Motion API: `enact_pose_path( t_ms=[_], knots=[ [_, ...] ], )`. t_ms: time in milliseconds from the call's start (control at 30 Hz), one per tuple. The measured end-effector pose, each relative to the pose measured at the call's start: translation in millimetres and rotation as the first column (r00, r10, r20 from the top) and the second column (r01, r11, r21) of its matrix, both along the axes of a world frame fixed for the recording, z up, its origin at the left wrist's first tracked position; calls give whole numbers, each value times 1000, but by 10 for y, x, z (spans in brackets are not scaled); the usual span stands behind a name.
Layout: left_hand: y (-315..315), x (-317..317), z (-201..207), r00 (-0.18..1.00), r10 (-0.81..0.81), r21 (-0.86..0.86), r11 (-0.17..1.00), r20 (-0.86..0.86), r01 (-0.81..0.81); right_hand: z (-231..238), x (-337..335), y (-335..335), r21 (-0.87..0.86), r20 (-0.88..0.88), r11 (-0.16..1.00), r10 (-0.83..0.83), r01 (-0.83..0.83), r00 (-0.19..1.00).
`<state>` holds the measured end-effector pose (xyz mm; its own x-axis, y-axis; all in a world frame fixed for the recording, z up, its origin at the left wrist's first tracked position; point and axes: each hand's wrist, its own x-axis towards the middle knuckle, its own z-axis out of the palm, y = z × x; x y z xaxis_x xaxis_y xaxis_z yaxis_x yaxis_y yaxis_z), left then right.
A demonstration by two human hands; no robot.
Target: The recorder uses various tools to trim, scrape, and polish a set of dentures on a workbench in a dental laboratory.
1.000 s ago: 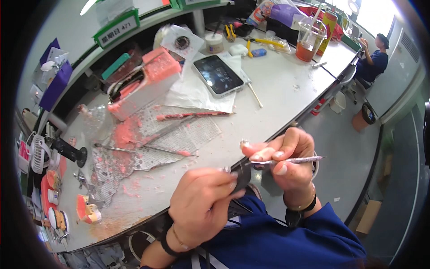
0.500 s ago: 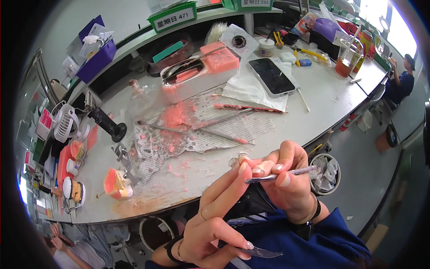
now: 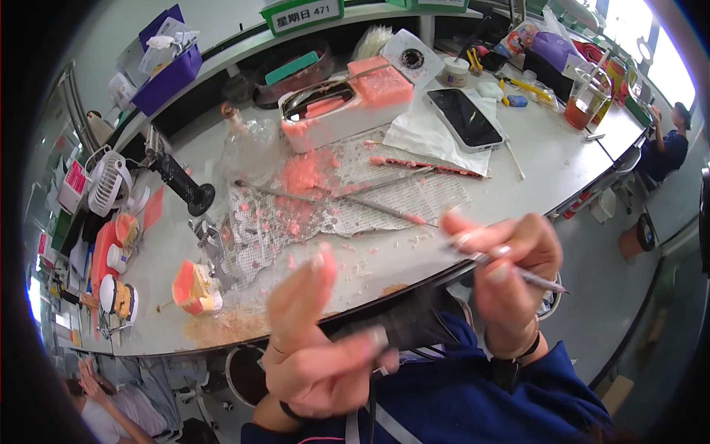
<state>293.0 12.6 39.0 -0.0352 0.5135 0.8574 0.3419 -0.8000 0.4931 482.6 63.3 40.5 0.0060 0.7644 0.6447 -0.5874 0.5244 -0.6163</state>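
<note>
My right hand (image 3: 510, 274) pinches a thin metal carving tool (image 3: 543, 281) between thumb and fingers; its pointed end sticks out to the right. My left hand (image 3: 318, 348) is to the left, just past the bench edge, smeared by motion. Its index finger points up and its thumb reaches right; whether anything is in it cannot be made out. Beyond the hands, newspaper (image 3: 255, 240) lies under pink wax crumbs (image 3: 307, 174) and several metal tools, one being a long wax-tipped instrument (image 3: 384, 209). A dental model with pink wax (image 3: 196, 288) sits by the left hand.
An open wax-stained box (image 3: 333, 122) with a pink block stands behind the newspaper. A phone (image 3: 464, 118) rests on tissue. A metal stand (image 3: 177, 181), a white fan (image 3: 109, 181) and another model (image 3: 120, 297) are at left. Other people sit lower left and far right.
My hands have come apart: the left moved left, the right moved right with the carving tool. The small blade seen in my left hand before cannot be made out now. The view has shifted slightly.
</note>
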Motion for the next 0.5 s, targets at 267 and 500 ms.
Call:
enact_pose_path(
  t_ms=[267,500],
  knots=[
    [262,-28,-252,767,280,239,956,-577,-169,-101,296,204,349,721,934,-323,82,613],
    [270,-8,-273,768,226,193,972,-600,-135,-123,316,351,242,794,963,-127,-116,594]
  ],
)
